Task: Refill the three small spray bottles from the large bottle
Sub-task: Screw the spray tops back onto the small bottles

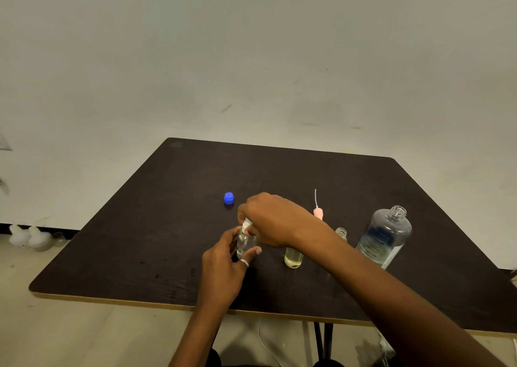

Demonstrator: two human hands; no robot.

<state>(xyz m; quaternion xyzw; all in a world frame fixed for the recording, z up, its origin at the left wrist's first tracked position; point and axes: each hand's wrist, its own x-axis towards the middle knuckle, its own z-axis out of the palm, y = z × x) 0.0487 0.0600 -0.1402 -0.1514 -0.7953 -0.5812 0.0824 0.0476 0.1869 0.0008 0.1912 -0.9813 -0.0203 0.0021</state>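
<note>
A small clear spray bottle [245, 243] stands on the dark table [156, 227]. My left hand [223, 266] grips its body, and my right hand [272, 220] pinches the white spray top [246, 224] on its neck. To the right stands a second small bottle [293, 258] with yellowish liquid, its top hidden by my right wrist. A third small bottle [342, 234] shows an open neck behind my right forearm. The large clear bottle [386, 236] stands uncapped at the right. A pink spray head with its tube [318, 211] lies on the table behind my wrist.
A blue cap [228, 198] lies on the table beyond my hands. White objects [28, 238] sit on the floor by the wall at the left. The table's front edge runs just below my forearms.
</note>
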